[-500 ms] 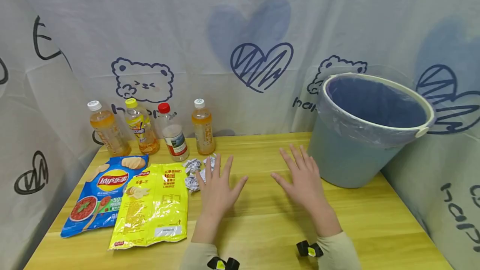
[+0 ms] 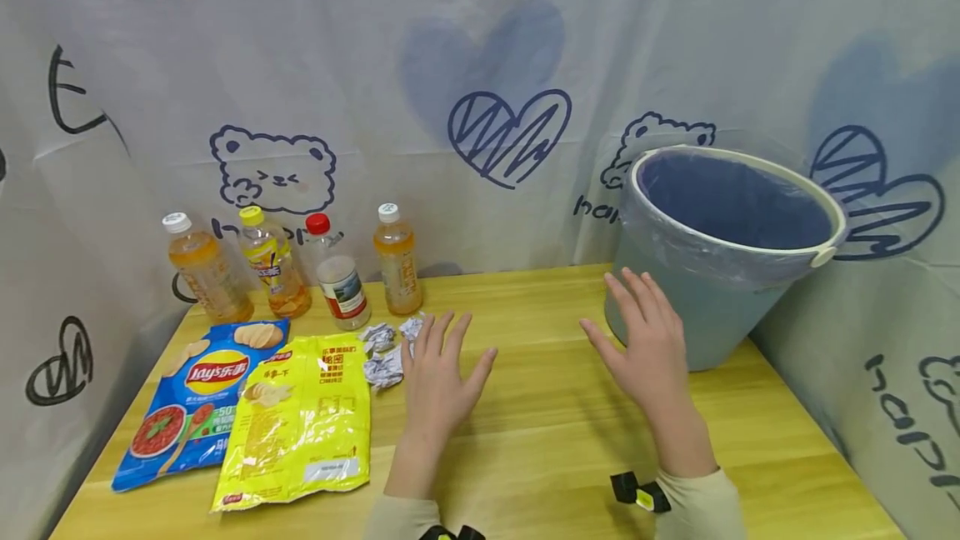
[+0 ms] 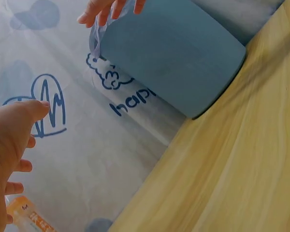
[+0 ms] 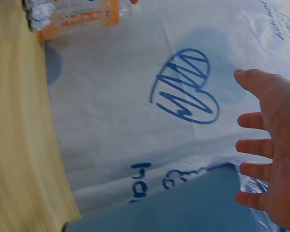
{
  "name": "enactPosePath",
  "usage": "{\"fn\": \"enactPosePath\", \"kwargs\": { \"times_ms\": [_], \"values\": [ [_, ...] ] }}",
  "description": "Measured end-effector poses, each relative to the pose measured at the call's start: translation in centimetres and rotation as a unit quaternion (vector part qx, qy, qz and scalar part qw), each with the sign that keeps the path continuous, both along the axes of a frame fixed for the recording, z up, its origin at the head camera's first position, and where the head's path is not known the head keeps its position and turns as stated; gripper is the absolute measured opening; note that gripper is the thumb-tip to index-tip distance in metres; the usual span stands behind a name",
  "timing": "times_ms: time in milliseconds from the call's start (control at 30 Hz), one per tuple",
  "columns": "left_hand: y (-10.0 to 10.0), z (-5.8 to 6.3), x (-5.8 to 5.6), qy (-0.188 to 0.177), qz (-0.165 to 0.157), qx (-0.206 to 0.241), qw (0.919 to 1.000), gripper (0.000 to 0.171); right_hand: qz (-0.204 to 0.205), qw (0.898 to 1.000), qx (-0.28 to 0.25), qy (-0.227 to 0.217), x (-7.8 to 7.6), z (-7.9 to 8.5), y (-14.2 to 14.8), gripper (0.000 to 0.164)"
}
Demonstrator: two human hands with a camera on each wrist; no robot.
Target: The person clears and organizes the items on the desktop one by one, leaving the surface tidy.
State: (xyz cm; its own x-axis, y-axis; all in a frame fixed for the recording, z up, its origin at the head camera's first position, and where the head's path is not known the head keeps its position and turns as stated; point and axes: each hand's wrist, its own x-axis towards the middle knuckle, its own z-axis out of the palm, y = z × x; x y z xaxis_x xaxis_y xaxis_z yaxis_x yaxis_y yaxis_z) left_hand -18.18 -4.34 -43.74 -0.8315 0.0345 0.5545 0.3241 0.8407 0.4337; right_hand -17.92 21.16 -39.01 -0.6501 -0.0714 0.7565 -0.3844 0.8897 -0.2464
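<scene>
My left hand (image 2: 442, 390) is held over the table with its fingers spread and nothing in it. In the head view its fingertips overlap the crumpled paper balls (image 2: 384, 367). My right hand (image 2: 648, 348) is raised in front of a blue-grey trash bin (image 2: 675, 298), its fingers extended and empty. A clear plastic bag lines the bin and folds over its pale rim. In the left wrist view the left hand (image 3: 9, 145) has its thumb out, an orange-labelled bottle (image 3: 29, 215) below it. The right wrist view shows the right hand (image 4: 280, 140) with its fingers apart.
Left of the paper lie a yellow chip bag (image 2: 307, 415) and a blue Lay's bag (image 2: 202, 407), partly overlapping. Several drink bottles stand behind them, one with a red cap (image 2: 342, 282). A printed cloth (image 2: 495, 223) hangs behind the wooden table (image 2: 540, 440).
My right hand has moved right and slightly up, closer to the bin. The left hand stays near the paper balls. The head view has shifted a little to the right.
</scene>
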Motion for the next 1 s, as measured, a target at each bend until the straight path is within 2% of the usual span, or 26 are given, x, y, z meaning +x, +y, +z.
{"fn": "enactPosePath", "kwargs": {
  "times_ms": [233,467,667,867,1000],
  "values": [
    [1.2,0.6,0.3,0.027,-0.02,-0.009,0.9994,0.057,-0.02,0.999,-0.028,0.022,0.7,0.9,1.4,0.073],
    [2.6,1.6,-0.3,0.047,-0.039,-0.02,0.9979,0.057,-0.036,0.997,-0.048,0.039,1.2,1.7,2.6,0.073],
    [3.6,2.9,-1.0,0.041,-0.059,-0.039,0.9966,0.059,-0.058,0.994,-0.065,0.06,1.6,2.4,3.7,0.075],
    [4.8,4.2,-1.6,0.029,-0.083,-0.056,0.9946,0.062,-0.08,0.992,-0.079,0.06,1.9,3.1,4.9,0.074],
    [5.7,5.1,-2.1,0.029,-0.093,-0.07,0.9927,0.064,-0.096,0.989,-0.076,0.085,1.8,3.8,5.9,0.076]
  ]
}}
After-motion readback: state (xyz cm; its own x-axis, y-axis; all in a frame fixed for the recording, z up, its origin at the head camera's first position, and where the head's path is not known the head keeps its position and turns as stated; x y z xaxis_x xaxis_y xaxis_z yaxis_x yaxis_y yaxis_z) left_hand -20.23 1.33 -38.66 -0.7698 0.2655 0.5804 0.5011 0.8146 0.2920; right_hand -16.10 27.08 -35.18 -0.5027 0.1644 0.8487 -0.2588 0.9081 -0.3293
